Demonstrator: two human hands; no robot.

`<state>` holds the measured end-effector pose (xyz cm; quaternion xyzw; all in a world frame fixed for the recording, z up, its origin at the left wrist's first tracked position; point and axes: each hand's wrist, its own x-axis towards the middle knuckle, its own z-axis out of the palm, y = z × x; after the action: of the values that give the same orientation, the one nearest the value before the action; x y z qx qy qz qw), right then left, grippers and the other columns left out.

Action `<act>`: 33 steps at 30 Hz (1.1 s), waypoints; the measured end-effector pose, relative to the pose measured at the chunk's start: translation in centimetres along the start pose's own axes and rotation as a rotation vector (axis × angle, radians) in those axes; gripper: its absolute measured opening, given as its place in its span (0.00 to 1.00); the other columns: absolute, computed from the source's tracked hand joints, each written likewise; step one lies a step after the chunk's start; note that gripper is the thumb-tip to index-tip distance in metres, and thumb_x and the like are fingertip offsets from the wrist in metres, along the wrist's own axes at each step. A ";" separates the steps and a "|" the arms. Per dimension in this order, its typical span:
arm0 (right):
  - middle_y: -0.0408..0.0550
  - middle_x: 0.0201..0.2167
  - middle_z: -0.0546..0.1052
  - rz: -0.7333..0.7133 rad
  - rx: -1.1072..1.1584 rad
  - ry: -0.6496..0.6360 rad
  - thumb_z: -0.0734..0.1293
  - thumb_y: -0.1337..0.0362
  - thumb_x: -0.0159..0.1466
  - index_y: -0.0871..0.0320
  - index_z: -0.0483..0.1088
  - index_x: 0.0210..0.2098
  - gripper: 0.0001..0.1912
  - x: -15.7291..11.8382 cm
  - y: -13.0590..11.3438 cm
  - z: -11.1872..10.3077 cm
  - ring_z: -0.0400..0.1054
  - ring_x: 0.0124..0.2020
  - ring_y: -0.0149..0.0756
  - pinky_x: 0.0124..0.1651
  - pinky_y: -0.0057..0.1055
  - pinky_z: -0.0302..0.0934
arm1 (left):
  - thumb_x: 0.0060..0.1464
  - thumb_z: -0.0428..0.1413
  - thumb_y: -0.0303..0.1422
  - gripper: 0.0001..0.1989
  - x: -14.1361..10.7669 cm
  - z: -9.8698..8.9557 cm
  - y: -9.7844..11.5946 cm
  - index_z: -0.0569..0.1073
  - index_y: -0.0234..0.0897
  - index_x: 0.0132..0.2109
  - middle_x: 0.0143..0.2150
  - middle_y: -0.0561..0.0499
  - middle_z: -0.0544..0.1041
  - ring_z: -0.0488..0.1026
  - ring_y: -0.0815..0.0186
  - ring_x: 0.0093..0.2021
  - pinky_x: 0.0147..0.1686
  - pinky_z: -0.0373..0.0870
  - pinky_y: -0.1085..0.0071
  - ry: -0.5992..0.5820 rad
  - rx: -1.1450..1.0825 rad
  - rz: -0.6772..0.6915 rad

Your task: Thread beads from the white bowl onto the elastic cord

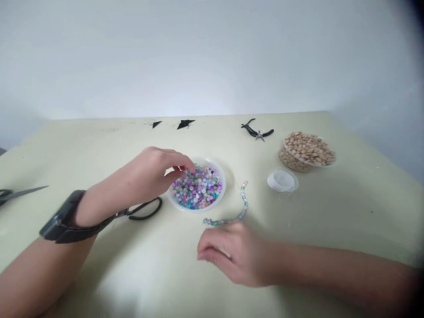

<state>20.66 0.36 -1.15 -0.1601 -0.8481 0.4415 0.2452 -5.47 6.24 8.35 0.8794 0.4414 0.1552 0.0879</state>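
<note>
- Left hand (155,170): it is arched over the round white plastic bowl (222,185), narrowly closed, with the fingertips (188,164) dipping to the glossy pink, purple and teal glass beads (198,187) near the rim. Whether it pinches a bead, I cannot tell. A wide black wrist strap (62,216) circles the wrist.
- Right hand (232,254): it hovers over the table, curled loosely with the fingers almost together, and a pale sliver shows between them (too small to identify). What it holds, if anything, I cannot tell. It is just below the curved strand of small multicoloured beads (244,205), which lies on the table beside the bowl.
- Nearby: black-handled steel scissors (145,210) lie beside the left forearm, and a 2nd pair's pointed steel blade (23,193) shows at the table's left edge.
- Farther off, on the pale green table (331,212): black-handled steel pliers (256,130), a clear bowl of tan oval beads (308,150), a small white-and-clear round disc (281,180), and 2 black triangular scraps (185,124).
</note>
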 end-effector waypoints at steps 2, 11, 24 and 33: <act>0.42 0.28 0.78 -0.118 -0.103 0.005 0.64 0.64 0.74 0.60 0.74 0.42 0.08 -0.4 0.9 0.9 0.69 0.26 0.27 0.33 0.27 0.61 | 0.62 0.53 0.24 0.15 1.2 -0.4 -0.3 0.81 0.45 0.47 0.42 0.58 0.84 0.81 0.69 0.37 0.37 0.70 0.75 -0.142 -0.028 -0.006; 0.41 0.24 0.75 -0.112 -0.140 0.042 0.61 0.65 0.74 0.60 0.73 0.37 0.12 -0.6 2.5 1.6 0.66 0.23 0.29 0.29 0.30 0.58 | 0.61 0.50 0.21 0.21 4.5 1.5 -2.5 0.79 0.46 0.54 0.47 0.52 0.84 0.81 0.65 0.41 0.38 0.71 0.73 -0.474 -0.153 0.031; 0.43 0.27 0.77 -0.017 -0.051 -0.023 0.60 0.63 0.76 0.60 0.73 0.38 0.14 -0.6 2.3 0.9 0.70 0.26 0.30 0.32 0.29 0.59 | 0.64 0.58 0.28 0.14 4.8 1.5 -2.2 0.77 0.46 0.54 0.50 0.56 0.81 0.78 0.68 0.45 0.42 0.68 0.74 -0.549 -0.280 -0.077; 0.42 0.29 0.79 -0.002 -0.038 -0.019 0.62 0.63 0.75 0.59 0.73 0.41 0.10 -0.6 2.6 1.0 0.73 0.28 0.28 0.34 0.26 0.61 | 0.64 0.58 0.31 0.06 4.7 1.8 -1.8 0.78 0.42 0.47 0.44 0.56 0.81 0.77 0.70 0.40 0.39 0.67 0.75 -0.484 -0.275 -0.079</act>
<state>20.72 0.90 -3.95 -0.1598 -0.8589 0.4263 0.2345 -3.51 11.07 7.07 0.8528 0.4164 -0.0045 0.3152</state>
